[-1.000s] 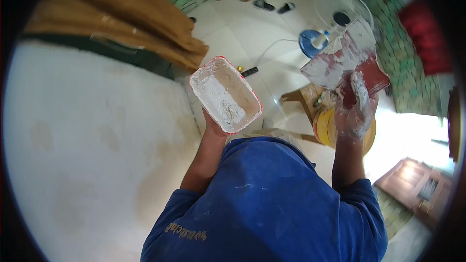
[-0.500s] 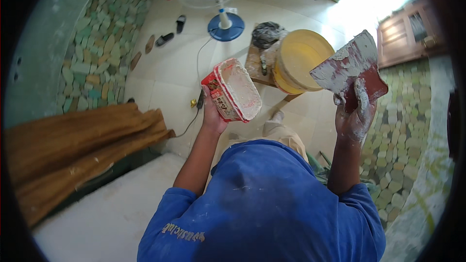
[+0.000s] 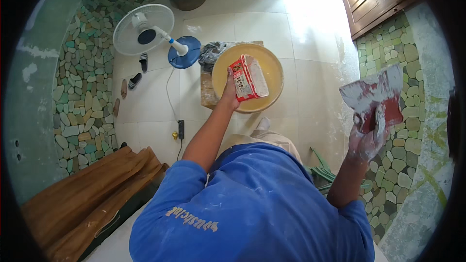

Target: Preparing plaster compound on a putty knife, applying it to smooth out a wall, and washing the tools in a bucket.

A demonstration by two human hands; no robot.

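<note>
My left hand (image 3: pixel 230 90) grips the side of a red plastic tub (image 3: pixel 246 83), tilted so that the whitish paste inside it shows. In this view the tub overlaps the large yellow bucket (image 3: pixel 219 75) beyond it. Out to the right, my right hand (image 3: pixel 370 138) is closed round the red part of a wide putty scraper (image 3: pixel 376 92). Its broad blade points up and is smeared with grey-white paste, and the fingers of that hand are coated too.
The bucket stands on a low wooden board (image 3: pixel 208 94) beside a crumpled dark plastic bag (image 3: pixel 211 54). Left of it is a standing fan (image 3: pixel 183 52) whose cable runs to a power strip (image 3: pixel 181 129). Striped slippers (image 3: pixel 136 81) lie farther left. Brown cloth (image 3: pixel 97 199) drapes at lower left.
My view has swung to the right. The red tub has moved from left of the bucket to over it in view. My right hand, still holding the scraper, is farther right and lower.
</note>
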